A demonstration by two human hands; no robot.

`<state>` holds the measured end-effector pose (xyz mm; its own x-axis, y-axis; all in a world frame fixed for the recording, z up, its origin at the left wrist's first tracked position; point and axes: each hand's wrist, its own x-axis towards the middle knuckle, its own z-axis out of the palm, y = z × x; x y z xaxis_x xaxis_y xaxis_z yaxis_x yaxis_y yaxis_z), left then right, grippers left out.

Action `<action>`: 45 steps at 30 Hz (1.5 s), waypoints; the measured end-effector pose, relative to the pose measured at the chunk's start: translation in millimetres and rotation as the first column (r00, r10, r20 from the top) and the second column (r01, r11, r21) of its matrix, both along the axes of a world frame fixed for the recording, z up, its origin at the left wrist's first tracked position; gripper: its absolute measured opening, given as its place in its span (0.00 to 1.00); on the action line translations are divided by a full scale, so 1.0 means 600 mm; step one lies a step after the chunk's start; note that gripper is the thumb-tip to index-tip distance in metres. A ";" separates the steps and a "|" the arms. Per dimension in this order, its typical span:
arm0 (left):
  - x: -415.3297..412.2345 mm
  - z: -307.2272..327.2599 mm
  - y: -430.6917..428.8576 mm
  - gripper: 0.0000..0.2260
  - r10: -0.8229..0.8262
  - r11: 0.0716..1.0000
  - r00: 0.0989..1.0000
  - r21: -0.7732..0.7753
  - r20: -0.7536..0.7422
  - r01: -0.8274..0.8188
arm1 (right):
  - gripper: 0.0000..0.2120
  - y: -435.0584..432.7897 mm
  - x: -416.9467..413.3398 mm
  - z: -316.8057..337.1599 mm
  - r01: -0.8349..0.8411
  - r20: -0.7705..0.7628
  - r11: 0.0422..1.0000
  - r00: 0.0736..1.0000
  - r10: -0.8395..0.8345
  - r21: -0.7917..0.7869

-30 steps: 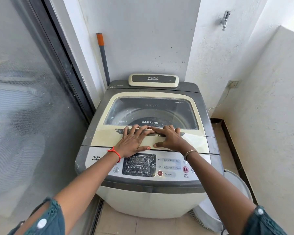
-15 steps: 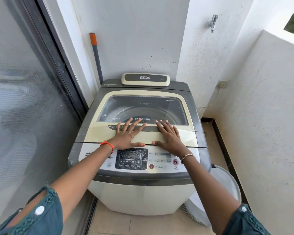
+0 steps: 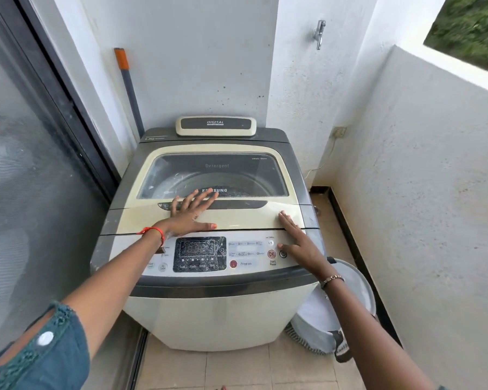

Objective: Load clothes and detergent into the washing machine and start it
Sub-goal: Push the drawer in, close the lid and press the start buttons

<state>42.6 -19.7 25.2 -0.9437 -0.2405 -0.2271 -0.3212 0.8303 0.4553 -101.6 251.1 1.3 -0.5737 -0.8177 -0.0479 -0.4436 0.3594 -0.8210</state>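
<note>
A cream and grey top-loading washing machine [image 3: 214, 313] stands in a narrow balcony corner, its lid [image 3: 237, 218] closed flat with a glass window. My left hand [image 3: 190, 213] lies flat on the lid's front, fingers spread over the dark handle recess. My right hand [image 3: 295, 239] rests open at the right end, fingertips on the lid's corner, palm over the control panel [image 3: 245, 263] next to the start/pause button [image 3: 271, 254]. Neither hand holds anything. No clothes or detergent are visible outside the drum.
A white laundry basket [image 3: 350, 288] sits on the floor to the machine's right. A grey pole with an orange tip [image 3: 128, 88] leans in the back left corner. A glass sliding door [image 3: 34, 178] is left, a tap [image 3: 319, 33] on the wall, a low wall right.
My right hand has slid from the middle of the lid to its right end, over the control panel. My left hand stays on the lid. The view has shifted left and back.
</note>
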 end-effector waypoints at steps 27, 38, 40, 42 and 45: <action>0.000 -0.001 0.006 0.33 0.065 0.998 0.997 0.013 -0.036 -0.065 | 0.37 0.014 -0.006 -0.003 -0.017 0.111 0.999 0.994 0.020 -0.028; 0.001 -0.004 0.007 0.33 0.079 0.997 0.996 -0.004 -0.049 -0.079 | 0.37 0.013 -0.008 -0.003 -0.027 0.088 0.999 0.996 0.029 -0.017; 0.001 -0.004 0.007 0.33 0.078 0.997 0.996 -0.013 -0.048 -0.079 | 0.37 0.013 -0.009 -0.003 -0.036 0.081 0.999 0.996 0.037 -0.012; 0.001 -0.004 0.008 0.33 0.077 0.997 0.996 -0.020 -0.048 -0.078 | 0.37 0.012 -0.009 -0.003 -0.041 0.068 0.999 0.997 0.042 -0.009; 0.001 -0.004 0.007 0.33 0.079 0.996 0.996 -0.030 -0.047 -0.081 | 0.37 0.012 -0.008 -0.003 -0.042 0.066 0.999 0.997 0.043 -0.009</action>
<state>43.5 -15.4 22.8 -0.9303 -0.3222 -0.1755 -0.3669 0.8169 0.4451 -106.6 258.1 -0.4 -0.5344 -0.8416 -0.0785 -0.4026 0.3350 -0.8519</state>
